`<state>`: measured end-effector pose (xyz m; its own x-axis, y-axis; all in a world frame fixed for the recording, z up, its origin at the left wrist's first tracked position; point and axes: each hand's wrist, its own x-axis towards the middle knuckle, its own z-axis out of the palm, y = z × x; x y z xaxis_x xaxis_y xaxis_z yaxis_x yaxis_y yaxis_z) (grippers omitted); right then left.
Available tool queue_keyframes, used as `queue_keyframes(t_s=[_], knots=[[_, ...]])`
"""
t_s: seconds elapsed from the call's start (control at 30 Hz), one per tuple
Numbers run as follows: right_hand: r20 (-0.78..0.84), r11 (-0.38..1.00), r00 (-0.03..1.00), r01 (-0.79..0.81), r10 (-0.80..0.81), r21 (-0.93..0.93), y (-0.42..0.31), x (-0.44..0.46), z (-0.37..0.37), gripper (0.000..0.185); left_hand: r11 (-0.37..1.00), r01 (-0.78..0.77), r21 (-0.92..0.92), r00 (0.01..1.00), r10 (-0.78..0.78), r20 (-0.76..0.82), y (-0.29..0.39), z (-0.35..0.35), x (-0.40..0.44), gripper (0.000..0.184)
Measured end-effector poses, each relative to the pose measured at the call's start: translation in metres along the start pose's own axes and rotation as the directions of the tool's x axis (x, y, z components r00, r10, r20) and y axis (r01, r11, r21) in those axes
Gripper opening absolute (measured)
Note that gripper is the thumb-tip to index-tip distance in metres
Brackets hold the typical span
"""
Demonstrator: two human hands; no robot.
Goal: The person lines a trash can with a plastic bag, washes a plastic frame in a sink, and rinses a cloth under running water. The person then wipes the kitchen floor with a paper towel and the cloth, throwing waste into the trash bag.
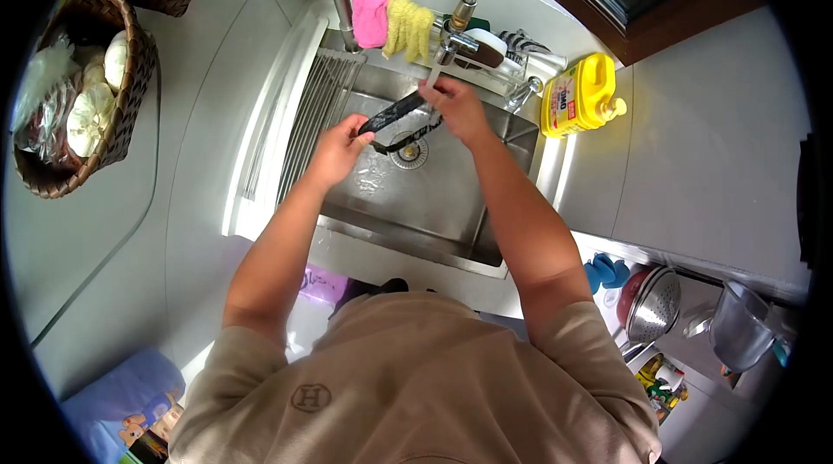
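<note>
Above the sink basin (425,217), a black strap (395,112) is stretched between my two hands, its lower part hanging in a loop over the drain (408,152). My left hand (338,150) pinches its left end between thumb and fingers. At the other end, my right hand (457,108) is closed on the strap just under the faucet (455,43). A pale stream of water appears to fall from the spout beside my right fingers. Part of the strap is hidden behind the right hand.
A roll-up drying rack (317,108) covers the sink's left side. Pink cloth (371,15) and yellow cloth (407,28) hang behind it. A yellow detergent jug (580,98) stands on the right counter. At left is a wicker basket (143,87) with garlic (90,120).
</note>
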<state>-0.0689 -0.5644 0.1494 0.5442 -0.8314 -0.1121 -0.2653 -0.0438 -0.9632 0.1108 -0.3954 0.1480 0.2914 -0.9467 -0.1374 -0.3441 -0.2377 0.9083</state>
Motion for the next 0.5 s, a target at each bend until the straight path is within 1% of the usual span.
queue_keyframes(t_s=[0.07,0.1,0.17,0.2,0.23,0.27,0.33,0.37,0.4,0.47,0.5], knots=[[0.034,1.000,0.999,0.012,-0.013,0.018,-0.001,0.001,0.004,0.028,0.999,-0.014,0.043,0.999,0.012,0.034,0.002,0.005,0.002,0.020],[0.050,0.999,0.999,0.017,-0.019,0.028,-0.006,0.000,0.008,0.026,0.992,-0.005,0.129,1.000,0.004,0.004,0.009,0.011,0.003,0.020],[0.010,0.991,0.991,0.137,-0.137,0.003,-0.021,-0.009,0.026,0.022,0.954,0.018,0.299,0.998,0.000,-0.060,0.027,0.021,0.006,0.020],[-0.008,0.980,0.980,0.197,-0.197,-0.012,-0.025,-0.011,0.033,0.021,0.958,0.008,0.285,0.997,0.013,-0.071,0.027,0.020,0.006,0.022],[0.013,0.969,0.980,0.196,-0.201,0.149,-0.018,-0.007,0.036,0.020,0.962,-0.002,0.272,0.996,0.025,-0.081,0.026,0.021,0.006,0.023],[-0.024,0.971,0.979,0.205,-0.204,0.122,-0.013,-0.004,0.034,0.020,0.966,-0.010,0.257,0.995,0.035,-0.092,0.023,0.022,0.005,0.024],[-0.105,0.974,0.972,0.217,-0.209,0.067,-0.001,-0.001,0.020,0.021,0.996,0.002,0.093,0.999,0.003,-0.055,0.010,0.016,0.001,0.022],[-0.003,0.995,0.996,0.094,-0.094,-0.015,0.006,0.001,0.005,0.029,1.000,0.011,0.011,0.999,-0.010,-0.034,0.003,0.011,0.000,0.021],[0.009,0.983,0.988,0.155,-0.155,-0.103,0.019,0.002,-0.008,0.033,0.994,0.004,-0.107,1.000,-0.007,-0.030,-0.003,0.007,-0.002,0.019],[0.055,0.923,0.961,0.275,-0.270,-0.269,0.045,0.004,-0.028,0.042,0.942,-0.004,-0.337,1.000,-0.006,-0.029,-0.014,-0.001,-0.008,0.015],[0.085,0.827,0.927,0.365,-0.365,-0.427,0.046,0.005,-0.036,0.045,0.942,0.003,-0.335,1.000,0.005,0.022,-0.016,-0.006,-0.012,0.013]])
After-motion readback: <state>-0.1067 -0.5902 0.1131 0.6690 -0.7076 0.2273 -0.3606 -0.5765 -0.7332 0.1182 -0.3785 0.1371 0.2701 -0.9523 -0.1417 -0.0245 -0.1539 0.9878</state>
